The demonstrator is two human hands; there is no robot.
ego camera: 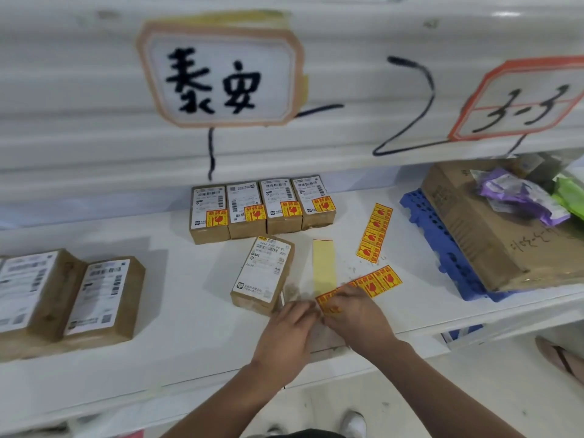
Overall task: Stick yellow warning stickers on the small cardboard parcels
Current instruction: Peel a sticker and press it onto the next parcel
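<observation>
Work at the shelf front edge.
My left grip and right grip pinch the sticker strip beside a parcel.

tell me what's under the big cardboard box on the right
A blue perforated plastic tray lies under the big cardboard box, showing along its left edge; the rest is covered.

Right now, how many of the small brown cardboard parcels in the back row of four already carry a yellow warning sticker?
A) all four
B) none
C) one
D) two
A: each of the four small brown cardboard parcels in the back row shows a yellow warning sticker at the lower corner of its white label, while the lone parcel in front has none.
</observation>
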